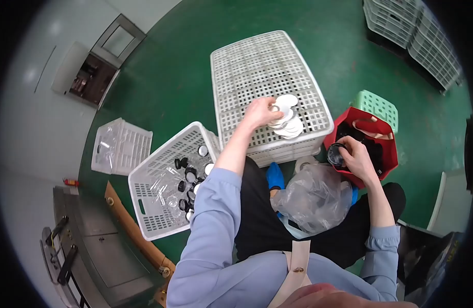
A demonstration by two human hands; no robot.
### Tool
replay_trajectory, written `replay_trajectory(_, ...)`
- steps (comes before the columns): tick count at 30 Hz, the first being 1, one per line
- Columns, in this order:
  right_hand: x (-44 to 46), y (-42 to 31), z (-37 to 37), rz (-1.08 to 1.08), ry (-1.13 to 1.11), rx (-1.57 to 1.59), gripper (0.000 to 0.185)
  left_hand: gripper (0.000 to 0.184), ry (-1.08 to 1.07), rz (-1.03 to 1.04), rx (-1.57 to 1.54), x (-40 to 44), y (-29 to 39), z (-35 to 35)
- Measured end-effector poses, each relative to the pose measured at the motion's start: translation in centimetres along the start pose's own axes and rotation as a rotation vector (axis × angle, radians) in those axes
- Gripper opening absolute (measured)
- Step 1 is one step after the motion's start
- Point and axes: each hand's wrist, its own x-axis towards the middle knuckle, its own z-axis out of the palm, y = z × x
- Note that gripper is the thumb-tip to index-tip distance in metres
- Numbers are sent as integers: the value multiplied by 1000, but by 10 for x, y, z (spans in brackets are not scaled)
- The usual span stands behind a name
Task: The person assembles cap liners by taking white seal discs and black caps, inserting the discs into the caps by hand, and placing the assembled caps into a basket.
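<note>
A pile of thin white round discs lies on the upturned white plastic crate in front of me. At its left edge, my left hand pinches a white disc between thumb and fingers. My right hand grips a round black jar lid, its inside partly facing me. That hand is over the near left rim of a red container, which holds several dark pieces that look like more black lids.
To the left, a white basket holds several clear jars with black or white tops. A clear plastic bag lies between my legs. Behind the red container stands a green crate; stacked grey crates are far right.
</note>
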Motion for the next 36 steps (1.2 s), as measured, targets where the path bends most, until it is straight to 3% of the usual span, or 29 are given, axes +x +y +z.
replay_trajectory(6, 1, 2, -2, -28, -1, -65, 21, 77, -75, 1, -41, 1, -12, -3)
replay_trajectory(22, 2, 14, 6, -139, -3, -84, 21, 73, -150, 19, -54, -9, -23, -16)
replay_trajectory(31, -1, 6, 3, -55, -42, -116, 24, 70, -133, 2, -142, -12, -32, -18)
replay_trajectory(36, -2, 4, 1, -36, -49, -128, 25, 48, -73, -14, -209, -16, -30, -23)
